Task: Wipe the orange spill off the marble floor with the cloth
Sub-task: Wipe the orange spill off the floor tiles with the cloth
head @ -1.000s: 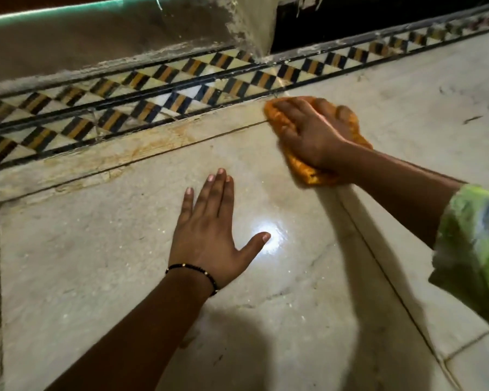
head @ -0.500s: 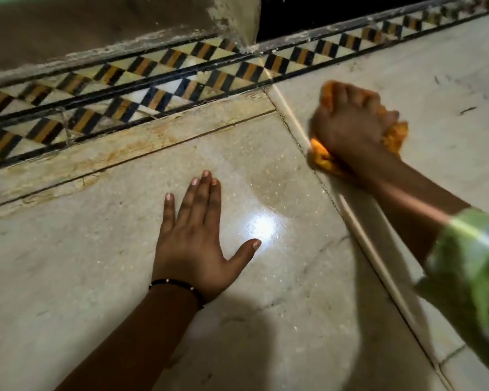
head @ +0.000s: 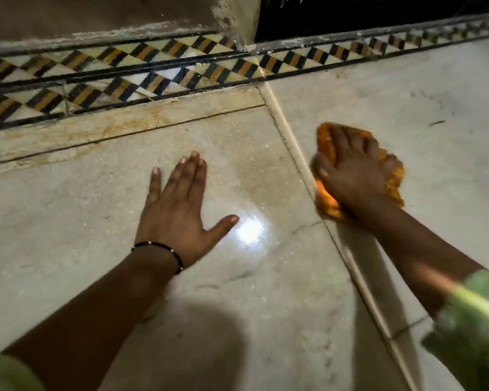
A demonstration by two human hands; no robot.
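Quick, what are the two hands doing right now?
Left hand: open, flat on the marble floor, holding nothing.
Right hand: pressing down on the orange cloth, fingers curled round it.

Dim scene; glare spot on marble floor point(head: 250, 231); motion blur right; shadows below.

The left hand point(head: 178, 210) lies flat on the floor point(head: 68, 221), left of a floor joint point(head: 294, 148). Right of that joint, the right hand point(head: 350, 176) rests on the cloth point(head: 329, 206). A tile border point(head: 153, 71) runs behind both, against the wall point(head: 96, 15).
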